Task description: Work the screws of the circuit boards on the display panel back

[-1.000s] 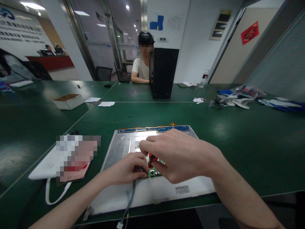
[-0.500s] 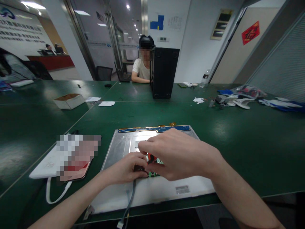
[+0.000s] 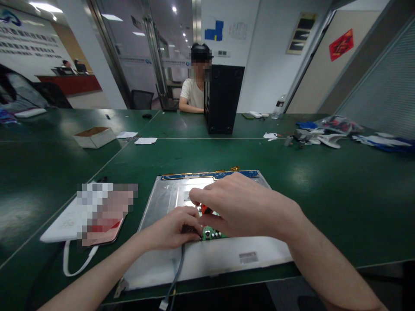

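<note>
A flat display panel (image 3: 223, 259) lies back side up on the table, with a blue circuit strip (image 3: 181, 176) along its far edge. On the panel's middle is a green circuit board (image 3: 214, 233), partly covered by my hands. My left hand (image 3: 183, 226) has its fingers closed at the board's left edge. Over the board, my right hand (image 3: 233, 209) is closed around a red-and-black handle (image 3: 205, 209), seemingly a screwdriver; its tip is hidden. A dark cable (image 3: 179, 268) runs from under my left hand past the panel's near edge, ending in a white connector (image 3: 164, 305).
Left of the panel are a white device (image 3: 61, 222) with a white cable and a pinkish phone-like item (image 3: 113, 216). Farther off stand an open box (image 3: 95, 139) and a black computer case (image 3: 225, 99). A person (image 3: 191, 95) sits behind the case. Bags and parts (image 3: 324, 134) lie right.
My right hand has risen slightly, with its handle, uncovering more of the green board's near part. My left hand stays at the board's edge.
</note>
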Tool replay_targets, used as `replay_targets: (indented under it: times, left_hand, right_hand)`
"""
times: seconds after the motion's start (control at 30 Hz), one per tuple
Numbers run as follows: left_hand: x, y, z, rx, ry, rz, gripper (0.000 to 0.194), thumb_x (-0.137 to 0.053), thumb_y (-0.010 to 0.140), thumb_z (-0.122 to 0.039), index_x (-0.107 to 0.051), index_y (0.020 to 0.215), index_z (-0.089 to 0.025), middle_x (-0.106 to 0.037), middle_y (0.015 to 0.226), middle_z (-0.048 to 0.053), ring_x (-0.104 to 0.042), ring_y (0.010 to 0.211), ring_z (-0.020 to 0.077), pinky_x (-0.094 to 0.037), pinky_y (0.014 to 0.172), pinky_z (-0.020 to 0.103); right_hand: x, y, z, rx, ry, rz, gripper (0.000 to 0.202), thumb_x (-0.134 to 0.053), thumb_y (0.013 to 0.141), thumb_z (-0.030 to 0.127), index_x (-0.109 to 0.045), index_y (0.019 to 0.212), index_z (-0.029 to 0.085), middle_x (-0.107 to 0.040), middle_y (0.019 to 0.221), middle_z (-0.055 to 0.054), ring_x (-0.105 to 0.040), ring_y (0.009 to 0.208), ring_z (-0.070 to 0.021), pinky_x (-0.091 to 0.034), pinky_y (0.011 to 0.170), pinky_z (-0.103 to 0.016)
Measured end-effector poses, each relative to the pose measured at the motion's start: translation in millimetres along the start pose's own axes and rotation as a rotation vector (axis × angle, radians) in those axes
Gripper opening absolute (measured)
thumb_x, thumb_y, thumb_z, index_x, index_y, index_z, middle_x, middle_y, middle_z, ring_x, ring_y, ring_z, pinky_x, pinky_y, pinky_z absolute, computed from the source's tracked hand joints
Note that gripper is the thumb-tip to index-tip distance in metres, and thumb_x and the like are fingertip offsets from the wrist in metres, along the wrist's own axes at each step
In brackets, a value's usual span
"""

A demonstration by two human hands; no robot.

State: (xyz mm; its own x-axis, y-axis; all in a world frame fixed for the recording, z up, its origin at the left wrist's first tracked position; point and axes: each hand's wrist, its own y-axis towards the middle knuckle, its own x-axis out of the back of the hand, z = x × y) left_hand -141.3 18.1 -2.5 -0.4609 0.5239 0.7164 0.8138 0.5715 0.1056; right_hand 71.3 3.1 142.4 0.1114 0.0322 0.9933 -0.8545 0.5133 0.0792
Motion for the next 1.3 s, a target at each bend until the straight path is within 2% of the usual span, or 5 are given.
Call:
replay_targets:
  times: [0.23, 0.43, 0.67, 0.8, 1.3]
  left_hand:
    - [0.9, 2.2, -3.7, 0.018, -0.086, 0.033, 0.018, -0.064, 0.083, -0.009, -0.074, 0.093, -0.021, -0.069, 0.094, 0.002, -0.063, 0.087, 0.0174, -0.047, 0.079, 0.027]
    - [0.0, 0.6, -2.4, 0.028, -0.034, -0.007, 0.015, -0.067, 0.082, -0.01, -0.073, 0.088, -0.022, -0.066, 0.093, 0.001, -0.061, 0.086, 0.0171, -0.045, 0.076, 0.027]
    - [2.4, 2.1, -6.3, 0.003, -0.046, -0.018, 0.015, -0.066, 0.079, -0.006, -0.071, 0.081, -0.02, -0.063, 0.085, -0.001, -0.057, 0.078, 0.0138, -0.042, 0.067, 0.023]
    - [3.1, 1.8, -8.2, 0.005, -0.039, -0.023, 0.015, -0.064, 0.081, -0.009, -0.072, 0.083, -0.021, -0.063, 0.085, 0.0, -0.056, 0.074, 0.013, -0.042, 0.066, 0.023]
    - [3.1, 2.9, -10.9, -0.028, -0.023, -0.047, 0.015, -0.064, 0.078, -0.006, -0.07, 0.079, -0.019, -0.064, 0.084, -0.001, -0.056, 0.075, 0.0137, -0.042, 0.072, 0.025]
  right_hand:
    - [0.4, -1.7, 0.5, 0.052, 0.022, 0.037, 0.011, -0.058, 0.085, 0.021, -0.054, 0.095, 0.019, -0.066, 0.091, -0.003, -0.054, 0.067, -0.0138, -0.024, 0.05, -0.027]
    - [-1.2, -1.2, 0.0, -0.015, 0.044, 0.024, 0.007, -0.059, 0.088, 0.024, -0.057, 0.093, 0.019, -0.067, 0.082, -0.002, -0.055, 0.066, -0.0137, -0.023, 0.052, -0.027]
    - [-1.3, 0.0, -0.1, -0.068, -0.023, 0.013, 0.014, -0.069, 0.083, 0.03, -0.061, 0.089, 0.019, -0.059, 0.064, 0.002, -0.047, 0.055, -0.0114, -0.017, 0.049, -0.028]
    - [0.3, 0.6, 1.8, -0.05, -0.031, 0.021, 0.015, -0.068, 0.084, 0.032, -0.063, 0.083, 0.018, -0.06, 0.064, 0.001, -0.048, 0.056, -0.0116, -0.017, 0.048, -0.028]
    - [-3.4, 0.2, -0.3, -0.021, -0.009, 0.019, 0.009, -0.064, 0.087, 0.026, -0.059, 0.088, 0.019, -0.061, 0.069, 0.002, -0.047, 0.057, -0.0107, -0.018, 0.05, -0.027]
